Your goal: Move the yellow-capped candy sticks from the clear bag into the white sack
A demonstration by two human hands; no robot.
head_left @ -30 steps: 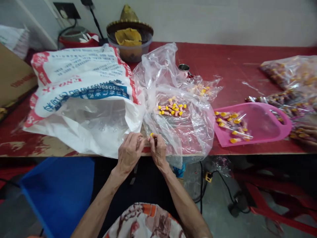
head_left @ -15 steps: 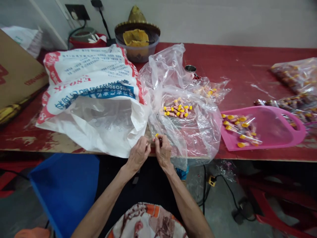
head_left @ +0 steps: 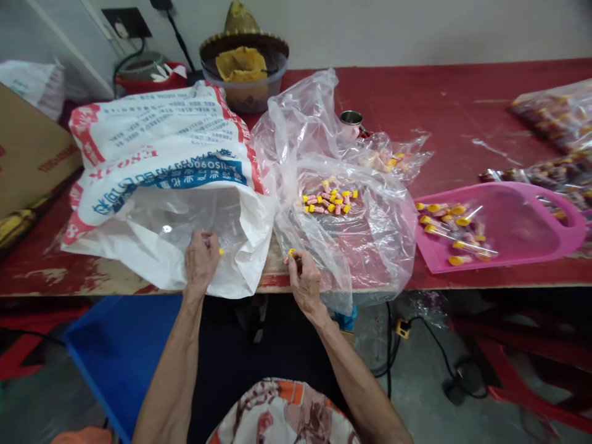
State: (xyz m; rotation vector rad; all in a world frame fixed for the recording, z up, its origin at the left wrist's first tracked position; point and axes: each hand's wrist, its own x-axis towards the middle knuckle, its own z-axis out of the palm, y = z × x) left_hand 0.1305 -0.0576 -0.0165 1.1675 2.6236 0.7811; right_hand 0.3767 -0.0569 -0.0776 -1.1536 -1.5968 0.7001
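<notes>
My left hand is over the mouth of a large printed white sack, its fingers curled inward. A small yellow spot shows beside its fingertips; whether the fingers hold it is unclear. At the table's front edge, my right hand pinches a small yellow-capped piece between thumb and fingers. Just beyond it lies an open clear plastic bag, with a heap of small pink-and-white pieces with yellow caps on it.
A pink scoop tray to the right holds several yellow-capped clear tubes. Filled bags lie farther right. A metal cup and a tub with a straw hat are behind. A cardboard box stands left.
My left hand has moved left, away from my right hand, to the sack's mouth. My right hand keeps its pinch in nearly the same place. The view has shifted slightly.
</notes>
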